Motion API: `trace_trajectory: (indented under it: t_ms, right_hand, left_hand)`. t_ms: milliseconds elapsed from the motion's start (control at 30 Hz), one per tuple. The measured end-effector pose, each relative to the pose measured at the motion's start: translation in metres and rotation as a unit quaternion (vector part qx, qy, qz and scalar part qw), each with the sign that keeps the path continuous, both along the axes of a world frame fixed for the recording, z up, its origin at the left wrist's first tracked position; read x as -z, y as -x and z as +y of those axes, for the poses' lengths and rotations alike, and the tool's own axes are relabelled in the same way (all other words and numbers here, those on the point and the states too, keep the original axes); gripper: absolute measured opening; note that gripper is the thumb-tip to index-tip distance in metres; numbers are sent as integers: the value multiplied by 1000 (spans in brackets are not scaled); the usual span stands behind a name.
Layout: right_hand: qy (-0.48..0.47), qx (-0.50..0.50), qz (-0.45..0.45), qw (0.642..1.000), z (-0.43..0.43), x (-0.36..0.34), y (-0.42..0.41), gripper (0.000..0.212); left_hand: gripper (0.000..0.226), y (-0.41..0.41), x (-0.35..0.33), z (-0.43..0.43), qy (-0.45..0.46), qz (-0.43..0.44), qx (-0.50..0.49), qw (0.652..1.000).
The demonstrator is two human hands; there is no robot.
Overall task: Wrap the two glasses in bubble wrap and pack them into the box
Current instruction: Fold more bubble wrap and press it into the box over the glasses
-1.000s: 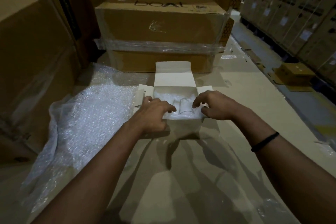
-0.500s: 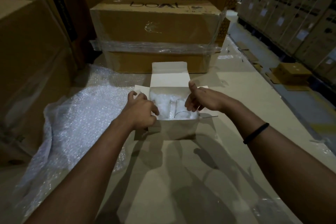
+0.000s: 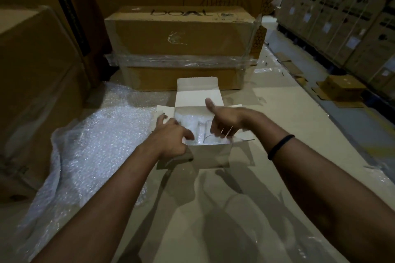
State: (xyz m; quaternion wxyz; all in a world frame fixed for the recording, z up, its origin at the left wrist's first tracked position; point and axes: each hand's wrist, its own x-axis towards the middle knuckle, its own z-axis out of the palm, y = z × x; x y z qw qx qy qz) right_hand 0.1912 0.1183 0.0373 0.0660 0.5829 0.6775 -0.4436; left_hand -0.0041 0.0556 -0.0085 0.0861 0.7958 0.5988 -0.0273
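Note:
A small white box (image 3: 210,153) stands open on the cardboard surface, its lid flap (image 3: 197,92) upright at the back. Inside lie two glasses in bubble wrap: one bundle (image 3: 188,121) at the left, and another (image 3: 204,133) in the middle whose clear rim shows. My left hand (image 3: 171,136) grips the box's left side, thumb on the left flap and index finger reaching over the edge. My right hand (image 3: 226,119) is inside the box at the right, thumb up, with its fingers curled down onto the middle bundle.
A big sheet of bubble wrap (image 3: 96,145) lies to the left of the box. Close behind it stands a taped brown carton (image 3: 181,34), with a tall carton (image 3: 32,92) at the left. Stacked cartons line the aisle at the right.
My right hand has turned thumb-up and dug its fingers into the box's right side. The left hand slid from the top of the contents to the left edge. The view moved closer.

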Motion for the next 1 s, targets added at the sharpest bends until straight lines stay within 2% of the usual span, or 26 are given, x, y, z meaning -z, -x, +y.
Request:
trace_trajectory:
  t_ms: [67,133,267,400,467,500,533,600,667,767,900,1000]
  right_hand:
    - [-7,54,13,998,6,-7,-6,116]
    - [16,89,23,996,2,-10,-3,110]
    - [73,164,74,981,-8,3,13,95]
    - [94,233,129,959,0,18,19,95]
    - [93,246,147,954,3,20,18,97]
    - [91,253,159,950,5,20,16,98]
    - [90,260,172,946,8,21,15,98]
    - [94,272,186,939,10,24,13,98]
    - [97,293,187,933,11,32,15,101]
    - [109,326,189,920,11,41,19,115]
    - [84,318,231,916,-1,27,14,102]
    - [-5,252,196,948,-10,17,0,100]
  left_hand:
    - [51,-9,4,-2,55,-118,-17,991]
    - [48,-19,9,-3,133,-159,-20,978]
    - [19,-32,14,2,176,-123,-26,976]
    - [18,-34,14,7,191,-118,-25,974]
    - [23,-27,13,6,164,-136,-21,977]
    - [27,-22,11,5,120,-130,-24,984]
    - [31,-15,8,3,56,-101,-27,993]
    - [40,-5,0,-2,-37,13,-19,999]
    - [56,-2,-6,-7,-19,102,-24,994]
    - [55,-9,-3,-8,30,166,-30,985]
    - [57,-9,1,-9,33,162,-37,986]
    - [54,3,0,-16,-34,101,-48,993]
